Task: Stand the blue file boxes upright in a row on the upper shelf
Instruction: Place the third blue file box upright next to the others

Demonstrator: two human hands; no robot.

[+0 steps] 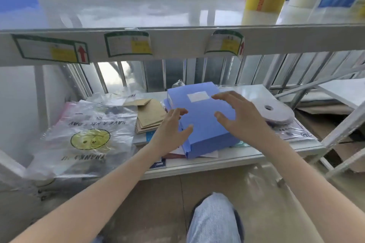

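Blue file box (203,118), smooth flat plastic, lies between spread left hand (169,132) and right hand (239,116).

A blue file box (201,118) lies flat on the lower shelf (227,161), atop other papers. The left hand (169,132) hovers open at its left edge and the right hand (242,118) spreads open over its right side, neither clearly gripping. Left of the hands lie brown envelopes (150,114) and a smiley plastic bag (87,140); right of them, a white tape roll (273,112).
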